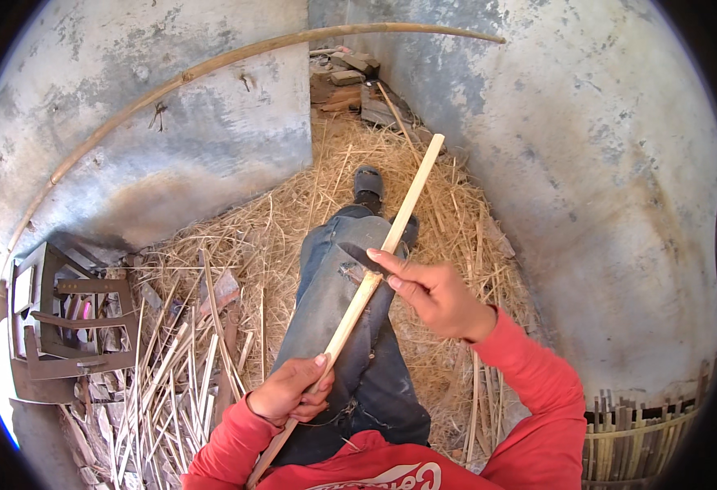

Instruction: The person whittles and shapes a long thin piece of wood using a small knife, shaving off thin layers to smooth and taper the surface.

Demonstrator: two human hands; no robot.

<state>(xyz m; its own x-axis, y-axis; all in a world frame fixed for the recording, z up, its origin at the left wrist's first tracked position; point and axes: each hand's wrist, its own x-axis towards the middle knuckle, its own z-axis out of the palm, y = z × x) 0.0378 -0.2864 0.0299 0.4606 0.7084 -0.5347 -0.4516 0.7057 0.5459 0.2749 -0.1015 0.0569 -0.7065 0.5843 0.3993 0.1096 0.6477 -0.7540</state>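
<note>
Strip (344, 327) slants over the lap, long axis from lower left, by the belly, to upper right, its far end out past the knee and pointing toward the wall corner. Trousers (313, 298) carry it; it crosses the legs aslant, not square to either thigh edge.

Left hand (295, 390): fingers and thumb closed round the strip's near part, above the red shirt hem. A tail of strip runs on below that fist, toward the lower edge of view.

Right hand (436, 296): right of the strip, closed on a dark knife (357, 256) (handle mostly hidden in the grip). Forefinger lies along the blade; thumb is just beside the strip.

Key relation: blade lies crosswise to the strip's axis, tip to the upper left, over the left thigh. Blade and strip appear to touch, just beyond a frayed, pale-brown spot; contact itself too small to be sure. Right hand is much the nearer to that spot; left is well down the strip, toward the body.
</note>
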